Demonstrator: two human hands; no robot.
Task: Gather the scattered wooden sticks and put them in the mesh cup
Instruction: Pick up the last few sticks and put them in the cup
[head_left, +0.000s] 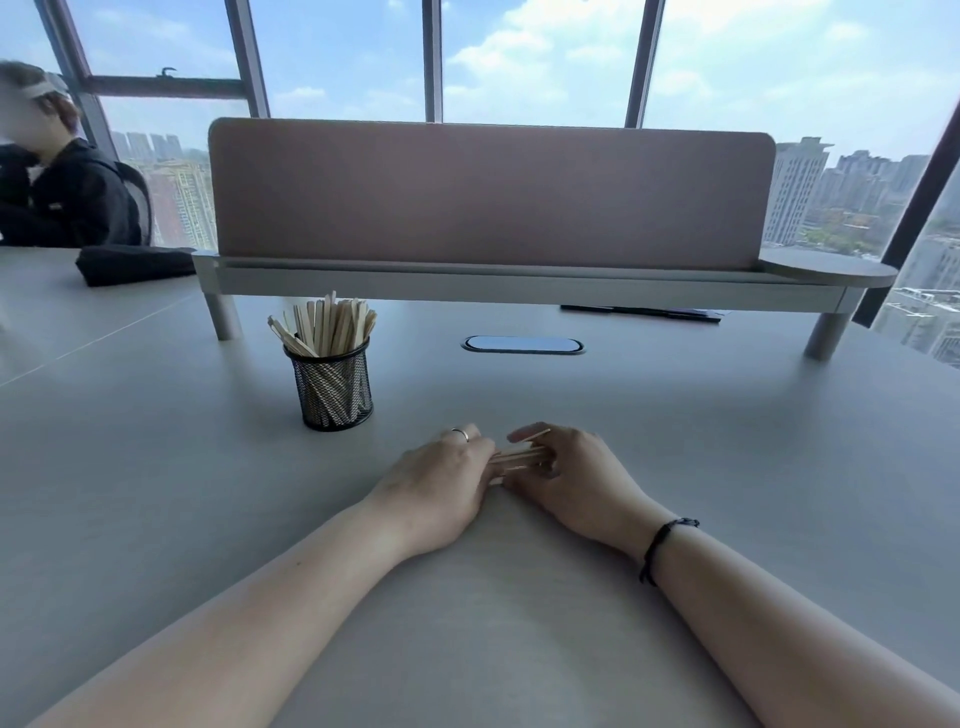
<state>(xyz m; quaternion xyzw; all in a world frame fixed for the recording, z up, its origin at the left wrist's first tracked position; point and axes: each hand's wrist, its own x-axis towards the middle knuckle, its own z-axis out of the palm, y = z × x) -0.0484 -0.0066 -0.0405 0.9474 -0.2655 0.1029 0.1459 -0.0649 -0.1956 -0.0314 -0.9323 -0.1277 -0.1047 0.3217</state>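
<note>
A black mesh cup (332, 387) stands upright on the grey table (675, 441), packed with several wooden sticks (327, 325) that fan out of its top. In front of it and a little to the right, my two hands meet over a small bundle of wooden sticks (519, 458) lying on the table. My left hand (441, 483), with a ring on one finger, has its fingertips curled onto the bundle's left end. My right hand (569, 473) curls its fingers round the right end. Most of the bundle is hidden under the fingers.
A raised desk shelf with a pink divider panel (488, 187) spans the back of the table. An oval cable port (523, 344) sits under it. A black pouch (135, 262) lies far left, near a seated person (57, 182). Dark pens (641, 312) lie under the shelf.
</note>
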